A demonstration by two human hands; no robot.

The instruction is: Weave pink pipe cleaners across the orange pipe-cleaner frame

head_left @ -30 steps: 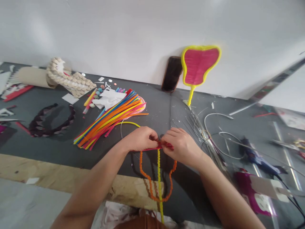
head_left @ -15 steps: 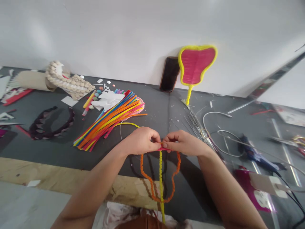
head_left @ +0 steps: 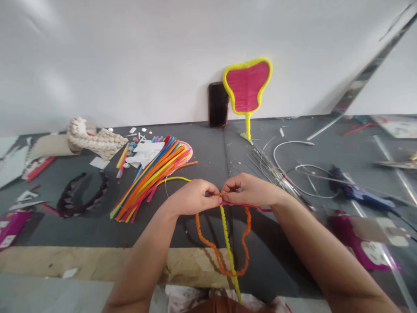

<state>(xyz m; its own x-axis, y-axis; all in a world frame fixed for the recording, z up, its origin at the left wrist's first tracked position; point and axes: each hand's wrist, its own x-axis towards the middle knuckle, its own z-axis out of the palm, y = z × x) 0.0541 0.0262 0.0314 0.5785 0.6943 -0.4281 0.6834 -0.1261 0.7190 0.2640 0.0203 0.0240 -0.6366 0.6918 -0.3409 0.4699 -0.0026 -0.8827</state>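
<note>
Close together above the table, my left hand (head_left: 195, 196) and my right hand (head_left: 249, 190) both pinch at the top of a fan-shaped outline made of twisted orange pipe cleaner (head_left: 248, 230). A pink pipe cleaner (head_left: 264, 210) runs across that top, between my fingertips and out under my right wrist. Down through the outline's middle hangs a twisted yellow pipe-cleaner stem (head_left: 227, 237), reaching past its lower edge toward my lap. My fingers partly hide the spot where pink and orange meet.
A bundle of coloured pipe cleaners (head_left: 150, 184) lies left of my hands. A finished pink-and-yellow fan (head_left: 249, 84) and a phone (head_left: 217, 104) lean on the wall. Wires (head_left: 280, 174), a glue gun (head_left: 358, 187) and a purple packet (head_left: 355, 243) are rightward; a dark braided headband (head_left: 81, 204) lies left.
The pink pipe cleaner now shows extending rightward beneath my right wrist. Both hands keep their pinch at the outline's top. The camera view has shifted and tilted slightly.
</note>
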